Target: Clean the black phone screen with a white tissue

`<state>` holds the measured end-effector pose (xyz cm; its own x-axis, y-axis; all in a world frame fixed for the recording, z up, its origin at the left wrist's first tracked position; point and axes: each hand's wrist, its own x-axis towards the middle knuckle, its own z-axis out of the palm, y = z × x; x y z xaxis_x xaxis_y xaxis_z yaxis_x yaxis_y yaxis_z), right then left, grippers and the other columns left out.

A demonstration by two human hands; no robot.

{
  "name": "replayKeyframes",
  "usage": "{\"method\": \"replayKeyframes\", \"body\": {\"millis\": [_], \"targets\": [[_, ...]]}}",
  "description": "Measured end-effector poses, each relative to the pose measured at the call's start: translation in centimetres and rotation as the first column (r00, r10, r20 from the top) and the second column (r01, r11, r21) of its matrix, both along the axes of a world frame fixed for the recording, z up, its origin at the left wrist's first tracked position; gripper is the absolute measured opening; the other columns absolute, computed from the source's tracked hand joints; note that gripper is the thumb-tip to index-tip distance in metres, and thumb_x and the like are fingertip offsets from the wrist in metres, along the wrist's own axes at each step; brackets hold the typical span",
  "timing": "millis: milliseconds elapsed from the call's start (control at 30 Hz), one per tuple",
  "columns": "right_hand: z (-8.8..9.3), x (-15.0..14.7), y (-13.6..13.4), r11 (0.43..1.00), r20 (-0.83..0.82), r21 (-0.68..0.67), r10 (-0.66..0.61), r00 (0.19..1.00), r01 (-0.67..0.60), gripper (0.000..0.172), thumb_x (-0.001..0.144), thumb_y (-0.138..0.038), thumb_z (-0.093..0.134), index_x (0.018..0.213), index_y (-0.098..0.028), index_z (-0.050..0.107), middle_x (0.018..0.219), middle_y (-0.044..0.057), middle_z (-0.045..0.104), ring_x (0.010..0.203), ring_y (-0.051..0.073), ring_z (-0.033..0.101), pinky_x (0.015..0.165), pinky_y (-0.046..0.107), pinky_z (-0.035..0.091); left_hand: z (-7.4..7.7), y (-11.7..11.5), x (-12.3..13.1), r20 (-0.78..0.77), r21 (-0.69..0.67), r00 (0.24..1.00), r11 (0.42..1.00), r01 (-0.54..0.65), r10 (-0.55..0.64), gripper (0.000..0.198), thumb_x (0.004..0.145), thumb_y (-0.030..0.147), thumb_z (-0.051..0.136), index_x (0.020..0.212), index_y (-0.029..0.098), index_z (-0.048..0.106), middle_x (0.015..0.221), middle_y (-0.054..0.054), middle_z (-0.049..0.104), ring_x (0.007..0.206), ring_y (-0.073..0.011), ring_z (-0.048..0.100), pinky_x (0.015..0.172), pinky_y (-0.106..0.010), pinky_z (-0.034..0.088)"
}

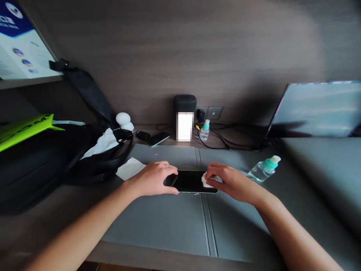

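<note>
The phone [187, 180] is gripped at one end by the left hand [153, 178]; a tissue [207, 182] is pinched against the phone by the right hand [229, 180].

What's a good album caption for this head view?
Left hand grips one end of a phone on a grey mat; right hand holds white tissue at the other.

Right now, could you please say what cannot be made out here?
In the head view:
Left edge of the dark-screened device: covered by the left hand.
Much of the tissue: hidden by the right hand.
Front of the black upright object: masked by a pixelated patch.
The monitor's right side: cut off by the picture's edge.
</note>
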<state>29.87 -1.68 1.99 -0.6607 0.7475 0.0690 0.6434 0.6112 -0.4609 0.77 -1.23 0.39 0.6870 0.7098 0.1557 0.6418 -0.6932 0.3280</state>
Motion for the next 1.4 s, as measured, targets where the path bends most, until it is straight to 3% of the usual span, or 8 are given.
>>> {"method": "replayKeyframes", "body": {"millis": [133,500,667,1100,1267,1400], "targets": [[-0.2,-0.2,0.1,0.999,-0.014,0.040,0.014,1.000,-0.014,0.017,0.098,-0.026,0.049,0.091,-0.021,0.065,0.092,0.005,0.061,0.081,0.017,0.059,0.075,0.031,0.047,-0.1,0.1,-0.1,-0.013,0.021,1.000,1.000,0.021,-0.021,0.045,0.077,0.050,0.076,0.110,0.022,0.065,0.113,-0.008,0.070,0.100,-0.0264,0.066,0.083,-0.037,0.052],[-0.2,0.3,0.3,1.000,-0.001,0.025,0.002,1.000,-0.002,0.013,0.094,-0.023,0.053,0.090,-0.020,0.065,0.089,0.005,0.062,0.085,0.019,0.058,0.075,0.031,0.046,-0.1,0.2,-0.1,0.002,0.010,1.000,1.000,0.015,-0.015,0.034,0.074,0.050,0.077,0.083,0.021,0.063,0.096,-0.005,0.071,0.086,-0.0233,0.066,0.073,-0.033,0.051],[-0.3,0.1,0.3,1.000,-0.008,0.019,0.003,1.000,-0.003,0.012,0.094,-0.024,0.055,0.089,-0.021,0.065,0.088,0.004,0.062,0.083,0.018,0.059,0.074,0.031,0.046,-0.1,0.3,-0.1,-0.002,0.040,0.999,0.998,0.050,-0.050,0.036,0.077,0.051,0.075,0.069,0.019,0.062,0.108,-0.007,0.072,0.089,-0.0232,0.066,0.072,-0.033,0.050],[-0.5,-0.6,0.2,0.996,-0.021,0.085,0.029,0.999,-0.027,0.015,0.096,-0.023,0.051,0.091,-0.021,0.065,0.088,0.005,0.061,0.085,0.018,0.058,0.076,0.032,0.046,0.0,0.3,-0.1,0.003,0.018,0.999,0.999,0.046,-0.046,0.033,0.076,0.049,0.076,0.069,0.019,0.064,0.118,-0.007,0.071,0.092,-0.0238,0.066,0.073,-0.034,0.052],[-0.7,-1.3,0.0,0.991,-0.045,0.119,0.073,0.996,-0.067,0.018,0.098,-0.023,0.049,0.105,-0.022,0.066,0.094,0.006,0.062,0.088,0.020,0.057,0.077,0.034,0.046,0.2,0.2,0.0,-0.001,0.017,0.999,0.999,0.042,-0.042,0.032,0.076,0.048,0.077,0.069,0.019,0.064,0.119,-0.007,0.071,0.094,-0.0253,0.066,0.075,-0.036,0.052],[-0.5,-1.7,0.0,0.987,-0.052,0.141,0.088,0.995,-0.080,0.018,0.098,-0.024,0.050,0.100,-0.021,0.068,0.092,0.006,0.061,0.087,0.020,0.057,0.077,0.035,0.047,0.2,0.2,0.0,0.005,0.027,0.999,0.998,0.050,-0.050,0.031,0.076,0.048,0.076,0.070,0.019,0.064,0.118,-0.007,0.071,0.092,-0.0246,0.066,0.073,-0.035,0.052]]}}
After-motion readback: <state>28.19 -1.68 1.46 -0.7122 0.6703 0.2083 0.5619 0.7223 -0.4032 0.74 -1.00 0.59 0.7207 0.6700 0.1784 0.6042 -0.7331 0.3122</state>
